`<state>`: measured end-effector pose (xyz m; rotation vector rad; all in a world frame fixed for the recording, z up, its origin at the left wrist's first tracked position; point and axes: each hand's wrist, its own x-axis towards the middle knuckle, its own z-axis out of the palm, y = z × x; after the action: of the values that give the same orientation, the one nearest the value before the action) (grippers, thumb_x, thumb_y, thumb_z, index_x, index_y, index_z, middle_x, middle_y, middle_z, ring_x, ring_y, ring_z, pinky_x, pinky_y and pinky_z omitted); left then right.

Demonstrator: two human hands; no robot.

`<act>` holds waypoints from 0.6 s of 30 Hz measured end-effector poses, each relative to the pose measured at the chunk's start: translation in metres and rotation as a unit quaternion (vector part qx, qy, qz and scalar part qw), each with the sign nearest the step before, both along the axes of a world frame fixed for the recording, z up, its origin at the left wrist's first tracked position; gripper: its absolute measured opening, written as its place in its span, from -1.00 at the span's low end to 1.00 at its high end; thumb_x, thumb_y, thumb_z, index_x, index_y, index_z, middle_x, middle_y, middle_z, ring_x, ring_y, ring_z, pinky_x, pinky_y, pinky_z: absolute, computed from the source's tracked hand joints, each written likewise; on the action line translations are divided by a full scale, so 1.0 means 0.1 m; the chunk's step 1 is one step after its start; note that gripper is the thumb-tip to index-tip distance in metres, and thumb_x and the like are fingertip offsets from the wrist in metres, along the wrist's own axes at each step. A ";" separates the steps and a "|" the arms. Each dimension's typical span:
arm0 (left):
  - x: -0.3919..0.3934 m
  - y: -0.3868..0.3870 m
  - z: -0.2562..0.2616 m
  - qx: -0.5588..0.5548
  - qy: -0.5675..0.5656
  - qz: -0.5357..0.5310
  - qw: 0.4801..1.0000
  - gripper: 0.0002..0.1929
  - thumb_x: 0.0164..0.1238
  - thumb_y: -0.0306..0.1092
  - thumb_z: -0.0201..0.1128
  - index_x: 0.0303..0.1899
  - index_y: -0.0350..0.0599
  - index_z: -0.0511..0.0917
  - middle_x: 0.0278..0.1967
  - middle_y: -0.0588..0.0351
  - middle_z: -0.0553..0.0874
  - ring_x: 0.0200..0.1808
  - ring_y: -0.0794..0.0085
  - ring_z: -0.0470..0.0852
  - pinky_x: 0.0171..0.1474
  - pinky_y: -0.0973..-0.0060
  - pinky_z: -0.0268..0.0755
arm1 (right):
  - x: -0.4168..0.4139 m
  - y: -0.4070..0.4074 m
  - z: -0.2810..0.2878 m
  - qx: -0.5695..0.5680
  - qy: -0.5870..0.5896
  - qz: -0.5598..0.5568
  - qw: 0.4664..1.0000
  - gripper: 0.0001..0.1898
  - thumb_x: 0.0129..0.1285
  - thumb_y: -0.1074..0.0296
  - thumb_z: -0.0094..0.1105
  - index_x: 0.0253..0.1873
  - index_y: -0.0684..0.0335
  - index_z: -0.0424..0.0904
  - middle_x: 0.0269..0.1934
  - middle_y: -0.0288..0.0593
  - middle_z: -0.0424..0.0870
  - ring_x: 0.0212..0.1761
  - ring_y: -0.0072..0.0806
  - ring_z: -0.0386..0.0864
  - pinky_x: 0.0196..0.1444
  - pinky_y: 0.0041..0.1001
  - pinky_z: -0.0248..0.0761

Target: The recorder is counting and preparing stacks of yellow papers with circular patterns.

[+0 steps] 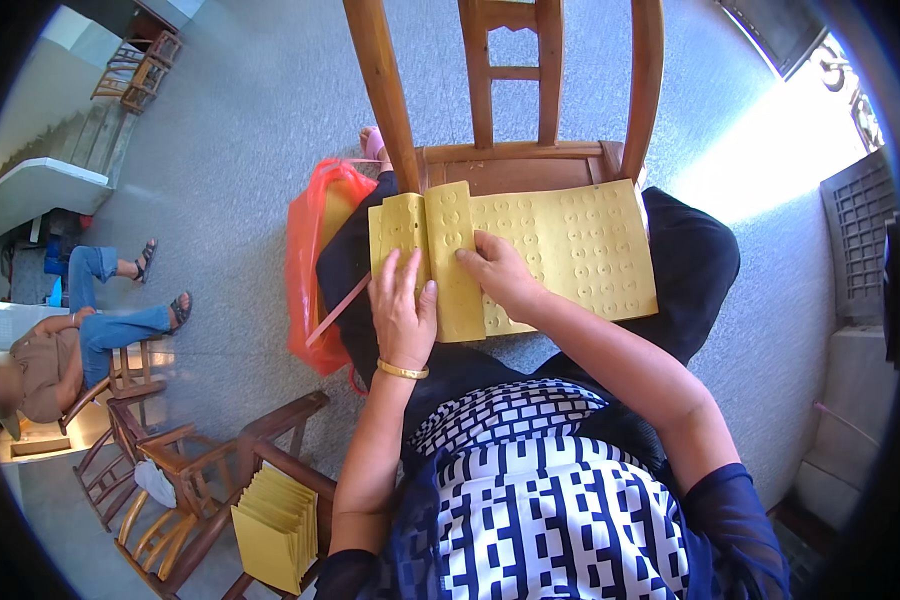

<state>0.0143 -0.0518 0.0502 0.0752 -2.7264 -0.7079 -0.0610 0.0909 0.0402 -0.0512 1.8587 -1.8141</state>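
A wide sheet of yellow paper (600,255) with rows of small embossed round marks lies across the seat of a wooden chair in front of me. Its left part is folded over into an upright strip (454,300). My left hand (405,307) rests flat on the paper left of that strip, fingers spread and a gold bangle at the wrist. My right hand (504,276) has its thumb and fingers on the strip's right edge, gripping it. Whether more layers lie under the fold cannot be seen.
The wooden chair (510,146) stands between my knees. A red plastic bag (307,300) with yellow paper inside is at my left leg. Folded yellow paper pieces (270,532) stand on another chair at lower left. A seated person (52,360) is farther left.
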 end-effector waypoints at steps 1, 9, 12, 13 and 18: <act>-0.01 0.02 0.07 0.001 0.003 -0.002 1.000 -0.59 0.26 -0.25 0.12 0.14 -0.07 0.43 0.21 -0.14 0.32 0.21 0.02 0.30 0.24 0.19 0.12 | 0.00 0.03 0.00 0.006 0.014 -0.005 1.000 -0.78 0.26 0.32 0.02 -0.16 0.39 0.46 -0.44 -0.17 0.54 -0.47 -0.56 0.48 -0.47 -0.48 0.37; -0.03 0.01 0.17 -0.238 -0.084 -0.003 0.968 -0.58 0.13 -0.49 0.09 0.08 0.04 0.50 0.34 0.05 0.18 0.39 0.07 0.03 0.29 -0.10 -0.15 | -0.01 0.31 0.15 0.007 -0.026 0.017 0.999 -0.77 0.31 0.31 -0.01 -0.08 0.36 0.45 -0.36 -0.23 0.56 -0.43 -0.62 0.49 -0.48 -0.57 0.35; -0.05 0.01 0.10 -0.215 -0.031 -0.098 0.971 -0.48 0.13 -0.58 0.00 0.20 -0.06 0.36 0.31 0.13 0.26 0.38 0.18 0.09 0.31 -0.13 -0.16 | 0.00 0.44 0.13 0.002 -0.035 -0.001 0.999 -0.76 0.31 0.30 -0.01 -0.05 0.34 0.44 -0.34 -0.26 0.57 -0.41 -0.66 0.48 -0.46 -0.62 0.34; -0.05 0.03 0.10 -0.213 -0.030 -0.099 0.972 -0.48 0.13 -0.58 0.00 0.20 -0.06 0.36 0.31 0.13 0.26 0.38 0.18 0.09 0.31 -0.13 -0.16 | 0.00 0.48 0.10 0.001 -0.042 -0.010 0.999 -0.76 0.32 0.30 -0.01 -0.05 0.34 0.44 -0.33 -0.25 0.57 -0.39 -0.65 0.50 -0.43 -0.61 0.36; -0.06 0.09 0.11 -0.270 -0.049 -0.139 0.951 -0.55 0.27 -0.42 -0.08 0.22 0.01 0.34 0.30 0.26 0.27 0.38 0.25 0.08 0.29 -0.21 -0.18 | -0.02 0.59 -0.12 0.008 -0.055 -0.015 0.998 -0.75 0.30 0.29 0.00 -0.07 0.37 0.45 -0.31 -0.20 0.58 -0.36 -0.59 0.52 -0.39 -0.56 0.40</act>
<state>0.0080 -0.0432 0.0613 -0.4167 -2.9548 0.0038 -0.0629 0.1501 0.0281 0.0810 1.8058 -1.7855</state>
